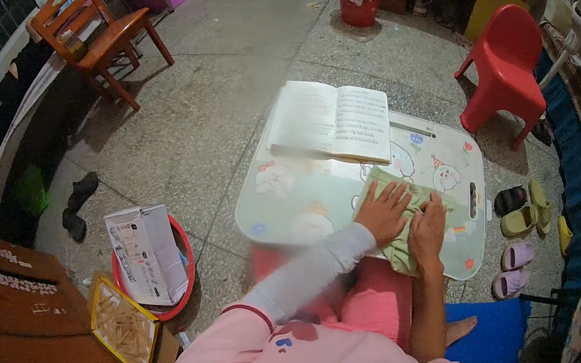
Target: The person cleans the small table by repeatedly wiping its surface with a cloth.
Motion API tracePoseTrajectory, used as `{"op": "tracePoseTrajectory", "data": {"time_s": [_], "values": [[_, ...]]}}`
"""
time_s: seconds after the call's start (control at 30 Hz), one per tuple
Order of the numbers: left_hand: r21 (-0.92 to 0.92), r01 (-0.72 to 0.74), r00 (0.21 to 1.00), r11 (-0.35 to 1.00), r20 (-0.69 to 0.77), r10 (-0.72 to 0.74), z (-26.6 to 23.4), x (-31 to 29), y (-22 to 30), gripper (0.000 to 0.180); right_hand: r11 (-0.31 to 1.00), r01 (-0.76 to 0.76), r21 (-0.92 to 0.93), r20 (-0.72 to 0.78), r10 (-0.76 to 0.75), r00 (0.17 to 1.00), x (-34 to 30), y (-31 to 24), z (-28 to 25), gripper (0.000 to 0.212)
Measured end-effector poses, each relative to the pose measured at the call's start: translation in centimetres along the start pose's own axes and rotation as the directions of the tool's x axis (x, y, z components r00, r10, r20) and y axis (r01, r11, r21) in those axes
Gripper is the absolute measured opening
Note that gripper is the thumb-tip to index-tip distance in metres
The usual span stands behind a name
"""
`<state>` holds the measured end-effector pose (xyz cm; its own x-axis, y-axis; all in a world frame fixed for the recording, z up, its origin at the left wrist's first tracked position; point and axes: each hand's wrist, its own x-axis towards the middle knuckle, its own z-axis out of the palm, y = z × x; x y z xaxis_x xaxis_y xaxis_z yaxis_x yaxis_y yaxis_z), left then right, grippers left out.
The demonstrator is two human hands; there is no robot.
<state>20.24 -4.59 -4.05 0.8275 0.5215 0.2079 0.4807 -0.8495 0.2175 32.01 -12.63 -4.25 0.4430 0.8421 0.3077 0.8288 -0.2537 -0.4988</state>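
A light green cloth (400,254), possibly a folded garment, lies on the near side of a low white table (291,233) with cartoon animal prints. My left hand (382,214) presses on its upper left part, palm down with the fingers stretched out. Just right of it, my right hand (428,231) is on the cloth's right part, its fingers together and closed on the fabric; the fingertips are partly hidden. Beyond both hands, an open notebook (333,116) with written pages rests across the table's far side. A whitish sleeve covers my left forearm.
At the left, a red basin (187,264) holds a white box (145,256), near a yellow-edged tray (124,326). A wooden chair (102,44) stands far left. To the right are a red plastic chair (507,72) and several slippers (519,222). A red bin (361,4) stands at the back.
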Motion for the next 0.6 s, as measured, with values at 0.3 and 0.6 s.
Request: {"op": "tracePoseTrajectory", "data": {"time_s": [0.3, 0.6], "values": [[-0.054, 0.142, 0.986, 0.988, -0.076, -0.145, -2.2, -4.4, -7.7, 0.053, 0.965, 0.26, 0.011, 0.033, -0.26, 0.965, 1.2, -8.9, 4.0, 0.03], [0.133, 0.305, 0.951, 0.943, 0.019, -0.31, -8.5, -10.9, -12.5, 0.051, 0.882, 0.405, 0.24, 0.016, -0.421, 0.907, 2.0, -16.3, 9.4, 0.02]]}}
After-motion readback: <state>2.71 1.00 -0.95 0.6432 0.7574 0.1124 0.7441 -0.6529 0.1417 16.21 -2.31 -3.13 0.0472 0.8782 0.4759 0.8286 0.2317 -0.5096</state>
